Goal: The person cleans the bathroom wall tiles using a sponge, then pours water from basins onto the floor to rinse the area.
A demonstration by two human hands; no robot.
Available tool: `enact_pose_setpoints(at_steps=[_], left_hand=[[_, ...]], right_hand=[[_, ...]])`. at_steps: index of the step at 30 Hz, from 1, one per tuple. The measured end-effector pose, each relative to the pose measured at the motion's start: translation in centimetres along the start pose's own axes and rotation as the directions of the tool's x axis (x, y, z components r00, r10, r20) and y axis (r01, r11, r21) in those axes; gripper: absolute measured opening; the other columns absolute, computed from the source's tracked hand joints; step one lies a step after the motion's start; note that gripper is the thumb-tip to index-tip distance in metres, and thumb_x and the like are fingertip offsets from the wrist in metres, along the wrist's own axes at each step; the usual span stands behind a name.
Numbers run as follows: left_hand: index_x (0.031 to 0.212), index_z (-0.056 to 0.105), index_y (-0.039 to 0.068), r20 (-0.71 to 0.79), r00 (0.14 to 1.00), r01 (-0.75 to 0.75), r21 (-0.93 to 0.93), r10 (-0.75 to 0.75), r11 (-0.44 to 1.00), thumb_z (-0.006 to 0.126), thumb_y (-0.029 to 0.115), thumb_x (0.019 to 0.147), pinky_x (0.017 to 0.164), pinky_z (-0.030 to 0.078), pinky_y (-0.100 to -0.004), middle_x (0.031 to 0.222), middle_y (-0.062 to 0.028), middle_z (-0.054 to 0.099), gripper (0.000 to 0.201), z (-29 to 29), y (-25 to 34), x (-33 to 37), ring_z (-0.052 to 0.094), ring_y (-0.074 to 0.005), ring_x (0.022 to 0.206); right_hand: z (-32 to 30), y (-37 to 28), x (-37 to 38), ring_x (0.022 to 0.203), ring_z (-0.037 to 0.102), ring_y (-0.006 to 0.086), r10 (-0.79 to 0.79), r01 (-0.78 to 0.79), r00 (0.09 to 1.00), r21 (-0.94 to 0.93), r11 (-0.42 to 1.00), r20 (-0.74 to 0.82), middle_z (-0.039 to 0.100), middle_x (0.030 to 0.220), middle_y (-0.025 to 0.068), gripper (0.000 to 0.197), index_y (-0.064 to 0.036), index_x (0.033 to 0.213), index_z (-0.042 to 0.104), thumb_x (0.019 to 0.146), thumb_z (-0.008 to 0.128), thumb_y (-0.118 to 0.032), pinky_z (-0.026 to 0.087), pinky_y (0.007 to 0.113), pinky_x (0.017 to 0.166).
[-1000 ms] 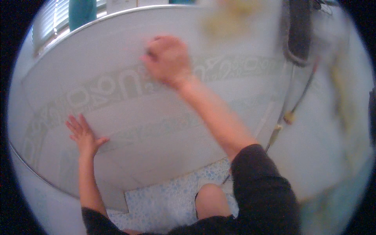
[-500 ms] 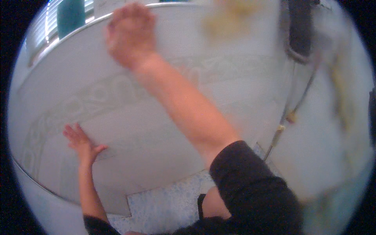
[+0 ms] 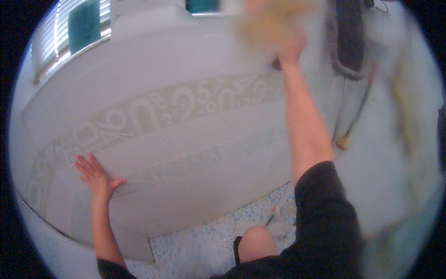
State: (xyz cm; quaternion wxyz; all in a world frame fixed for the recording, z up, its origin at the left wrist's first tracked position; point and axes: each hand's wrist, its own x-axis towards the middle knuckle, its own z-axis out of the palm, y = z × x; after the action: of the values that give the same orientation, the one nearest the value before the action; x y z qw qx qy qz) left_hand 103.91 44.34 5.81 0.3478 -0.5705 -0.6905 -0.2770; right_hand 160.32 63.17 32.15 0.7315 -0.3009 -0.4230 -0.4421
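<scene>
My left hand is open, its fingers spread flat against a pale wall at the left. My right arm reaches up to the top of the view, where a yellowish blur covers the fingers of my right hand. A small dark reddish-brown thing shows beside the wrist; its kind cannot be told. Whether the right hand holds it is hidden. A pale green patterned band runs across the wall between my hands.
A dark, flat-headed long-handled tool hangs at the upper right, beside a thin rod with a yellow end. Window blinds and teal cloth are at the upper left. Below lies a blue pebble-patterned floor, near my knee.
My right hand has swung from the upper left of the wall to the upper right, behind the yellowish blur. The left hand has stayed nearly in place. More of the patterned band and floor shows.
</scene>
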Motion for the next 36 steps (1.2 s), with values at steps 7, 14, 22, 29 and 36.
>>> enact_pose_setpoints(at_steps=[7,14,22,29,36], left_hand=[[0.153,-0.002,0.006,0.015,1.0,-0.001,0.029,0.0,1.0,0.086,0.054,0.035,0.11,0.005,-0.0654,0.156,-0.0272,-0.012,0.155,0.7,0.2,-0.2,-0.01,-0.047,0.144],[0.153,0.001,0.005,-0.039,0.999,-0.028,0.035,0.029,0.999,0.083,0.06,0.036,0.114,0.002,-0.0582,0.156,-0.0274,-0.008,0.153,0.3,-0.2,-0.1,-0.007,-0.0434,0.145],[0.153,0.0,0.007,-0.022,0.997,-0.072,0.046,0.073,0.996,0.083,0.059,0.04,0.114,0.003,-0.0582,0.157,-0.0259,-0.009,0.149,0.5,1.8,-0.8,-0.009,-0.0449,0.144],[0.153,-0.003,0.01,-0.065,0.992,-0.101,0.044,0.104,0.994,0.085,0.054,0.04,0.107,0.01,-0.069,0.157,-0.0233,-0.014,0.15,-0.2,2.4,-1.4,-0.012,-0.046,0.144],[0.153,-0.005,0.015,0.038,0.999,-0.024,0.034,0.022,0.999,0.086,0.053,0.043,0.101,0.012,-0.0764,0.157,-0.0174,-0.02,0.148,-0.2,3.3,-2.0,-0.017,-0.0427,0.143]], right_hand=[[1.4,-18.9,-3.6,0.094,0.053,0.032,-0.149,0.041,0.964,0.434,0.9,0.219,0.056,0.092,0.0139,0.017,-0.005,0.088,0.061,0.082,0.064,-0.021,0.04,0.046,0.088],[-0.8,-11.9,-1.2,0.087,0.055,0.028,-0.26,0.168,0.95,0.422,0.891,0.173,0.057,0.084,0.0129,0.013,-0.0055,0.084,0.061,0.079,0.065,-0.017,0.041,0.044,0.082],[-3.1,6.7,-3.2,0.094,0.054,0.03,0.069,-0.067,0.998,0.229,0.971,-0.003,0.061,0.086,0.0101,0.02,-0.0067,0.085,0.064,0.079,0.069,-0.025,0.037,0.044,0.09],[-0.4,-18.2,-7.3,0.093,0.052,0.0307,-0.071,0.011,0.991,0.471,0.882,0.111,0.056,0.094,0.0116,0.021,-0.0099,0.086,0.061,0.07,0.068,-0.022,0.038,0.047,0.088],[-1.9,-16.7,-7.6,0.08,0.056,0.0281,-0.26,0.154,0.96,0.585,0.796,0.101,0.06,0.081,0.0062,0.016,-0.0128,0.08,0.061,0.068,0.071,-0.018,0.043,0.042,0.074]])
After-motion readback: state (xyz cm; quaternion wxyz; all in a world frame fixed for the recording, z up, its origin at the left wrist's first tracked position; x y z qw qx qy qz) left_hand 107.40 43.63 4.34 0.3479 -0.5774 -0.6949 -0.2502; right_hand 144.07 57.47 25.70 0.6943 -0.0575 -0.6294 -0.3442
